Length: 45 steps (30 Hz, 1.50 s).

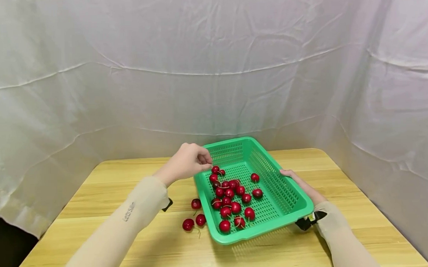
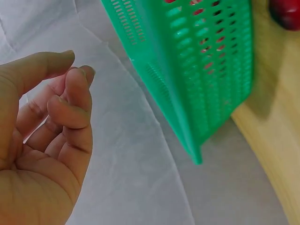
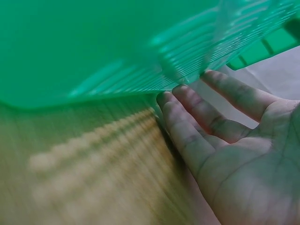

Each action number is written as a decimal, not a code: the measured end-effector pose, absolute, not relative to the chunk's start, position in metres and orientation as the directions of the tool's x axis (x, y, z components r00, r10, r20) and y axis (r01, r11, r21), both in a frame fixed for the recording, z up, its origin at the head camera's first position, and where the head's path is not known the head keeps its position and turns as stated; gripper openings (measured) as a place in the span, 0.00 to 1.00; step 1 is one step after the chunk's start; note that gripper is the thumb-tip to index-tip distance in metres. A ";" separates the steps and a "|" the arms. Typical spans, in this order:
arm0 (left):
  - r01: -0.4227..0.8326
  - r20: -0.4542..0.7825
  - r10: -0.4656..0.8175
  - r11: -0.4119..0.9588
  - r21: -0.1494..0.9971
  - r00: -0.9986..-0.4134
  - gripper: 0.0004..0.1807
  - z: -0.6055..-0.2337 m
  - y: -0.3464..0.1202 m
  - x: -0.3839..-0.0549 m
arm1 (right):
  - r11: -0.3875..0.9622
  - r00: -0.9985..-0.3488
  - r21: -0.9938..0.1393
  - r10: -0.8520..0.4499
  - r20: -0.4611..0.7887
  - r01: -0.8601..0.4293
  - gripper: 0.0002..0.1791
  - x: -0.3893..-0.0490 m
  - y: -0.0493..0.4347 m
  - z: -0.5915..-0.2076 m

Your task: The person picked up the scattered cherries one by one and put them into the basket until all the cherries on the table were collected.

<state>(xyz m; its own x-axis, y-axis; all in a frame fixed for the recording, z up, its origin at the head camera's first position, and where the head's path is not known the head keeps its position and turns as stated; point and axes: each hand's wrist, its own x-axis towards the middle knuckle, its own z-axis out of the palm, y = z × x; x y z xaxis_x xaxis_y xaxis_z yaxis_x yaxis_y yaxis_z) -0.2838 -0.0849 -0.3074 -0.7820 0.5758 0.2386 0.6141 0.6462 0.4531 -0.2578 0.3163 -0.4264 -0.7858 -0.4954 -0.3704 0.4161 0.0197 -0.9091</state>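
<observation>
A green plastic basket [image 1: 273,221] with slotted walls is tilted over the table, and many red cherries [image 1: 236,207] lie inside, mostly toward its left side. My right hand [image 1: 304,185] holds the basket at its right side, thumb at the rim. In the right wrist view its fingers [image 3: 187,136] reach under the basket, tips against the underside. My left hand [image 1: 188,162] is over the basket's left rim, close to the uppermost cherries. In the left wrist view that hand's fingers [image 2: 77,101] are loosely bent, thumb near the index fingertip, nothing between them.
On the wooden table [image 1: 132,230], left of the basket, lie three loose cherries with stems; one is a cherry [image 1: 188,224] nearest the front. A pale cloth curtain [image 1: 163,92] hangs behind the table and along both sides.
</observation>
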 end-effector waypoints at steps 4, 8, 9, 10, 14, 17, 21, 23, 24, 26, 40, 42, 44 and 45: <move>0.597 0.215 0.576 0.636 0.489 -0.789 0.03 -0.314 -0.101 -0.269 | 0.032 -0.785 -0.911 -0.496 -0.372 0.412 0.50 -0.259 0.319 -0.427; 0.621 0.203 0.612 0.616 0.484 -0.765 0.06 -0.324 -0.111 -0.256 | 0.033 -0.784 -0.923 -0.516 -0.344 0.383 0.48 -0.259 0.322 -0.426; 0.636 0.204 0.627 0.608 0.475 -0.752 0.06 -0.327 -0.112 -0.253 | 0.034 -0.784 -0.924 -0.518 -0.342 0.380 0.48 -0.259 0.323 -0.425; 0.647 0.203 0.640 0.601 0.470 -0.741 0.06 -0.330 -0.114 -0.249 | 0.034 -0.785 -0.926 -0.519 -0.337 0.376 0.48 -0.258 0.324 -0.425; 0.687 0.198 0.693 0.552 0.472 -0.693 0.06 -0.345 -0.119 -0.236 | 0.045 -0.794 -0.923 -0.494 -0.354 0.383 0.49 -0.257 0.324 -0.424; 0.707 0.196 0.720 0.523 0.476 -0.666 0.06 -0.354 -0.122 -0.225 | 0.054 -0.802 -0.920 -0.472 -0.367 0.389 0.49 -0.256 0.324 -0.423; 0.740 0.204 0.744 0.513 0.435 -0.636 0.07 -0.367 -0.126 -0.213 | 0.058 -0.804 -0.925 -0.476 -0.357 0.376 0.48 -0.257 0.324 -0.423; 0.759 0.199 0.761 0.511 0.402 -0.618 0.07 -0.373 -0.127 -0.208 | 0.059 -0.805 -0.927 -0.477 -0.353 0.372 0.48 -0.257 0.324 -0.423; 0.771 0.196 0.771 0.509 0.382 -0.606 0.08 -0.376 -0.127 -0.206 | 0.059 -0.804 -0.927 -0.480 -0.351 0.370 0.48 -0.257 0.324 -0.423; 0.792 0.184 0.791 0.503 0.346 -0.583 0.09 -0.382 -0.127 -0.201 | 0.057 -0.806 -0.927 -0.476 -0.352 0.372 0.48 -0.257 0.324 -0.423; 0.851 0.189 0.830 0.518 0.087 -0.525 0.11 -0.410 -0.122 -0.180 | 0.057 -0.811 -0.914 -0.442 -0.383 0.401 0.49 -0.256 0.323 -0.425; 0.850 0.185 0.830 0.524 0.063 -0.526 0.09 -0.412 -0.122 -0.180 | 0.058 -0.815 -0.916 -0.438 -0.380 0.397 0.49 -0.256 0.323 -0.425; 0.846 0.178 0.830 0.532 0.038 -0.529 0.07 -0.414 -0.120 -0.180 | 0.059 -0.816 -0.918 -0.438 -0.377 0.392 0.49 -0.256 0.323 -0.425; 0.845 0.178 0.829 0.534 0.028 -0.530 0.06 -0.414 -0.120 -0.180 | 0.058 -0.816 -0.918 -0.439 -0.376 0.392 0.49 -0.256 0.323 -0.425</move>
<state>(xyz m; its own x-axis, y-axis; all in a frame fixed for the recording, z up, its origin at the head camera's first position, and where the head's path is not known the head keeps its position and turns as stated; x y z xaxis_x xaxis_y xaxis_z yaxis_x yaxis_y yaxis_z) -0.1799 -0.1199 -0.4142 -0.5303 0.8289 0.1779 0.8447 0.5345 0.0275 -0.2564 0.3226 -0.4246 -0.8162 -0.4389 -0.3757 0.3916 0.0577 -0.9183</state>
